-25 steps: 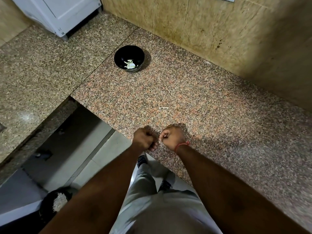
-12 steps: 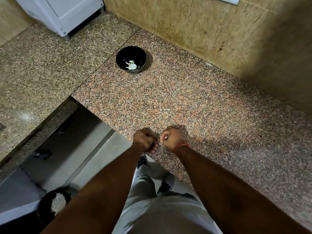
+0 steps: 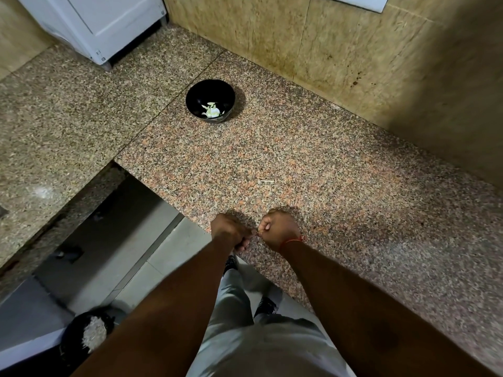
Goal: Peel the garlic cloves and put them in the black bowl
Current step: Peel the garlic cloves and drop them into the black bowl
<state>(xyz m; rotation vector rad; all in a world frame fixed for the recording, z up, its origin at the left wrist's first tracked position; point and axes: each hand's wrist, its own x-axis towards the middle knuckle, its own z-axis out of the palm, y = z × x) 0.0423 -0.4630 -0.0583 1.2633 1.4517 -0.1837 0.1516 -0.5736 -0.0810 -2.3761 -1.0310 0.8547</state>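
Both your left hand (image 3: 227, 233) and right hand (image 3: 276, 229) pinch something tiny (garlic skin, probably) right at the surface (image 3: 326, 170) edge, so a slipped clove drops floorward, well short of the black bowl (image 3: 210, 100).

This is a home kitchen. A speckled granite countertop (image 3: 313, 164) runs in an L from the left side across to the right, polished and mottled pink, brown and black. Behind it, on the far and right side, the wall (image 3: 353, 50) is faced with large beige stone tiles, spotted with dark splashes. A white appliance (image 3: 103, 23) stands on small feet in the far left corner of the counter. A black bowl (image 3: 210, 100) holding pale garlic pieces sits on the counter near the far wall. Below the counter edge, grey floor tiles (image 3: 152, 257) show, and a dark bin (image 3: 87, 336) with pale scraps stands at near left.
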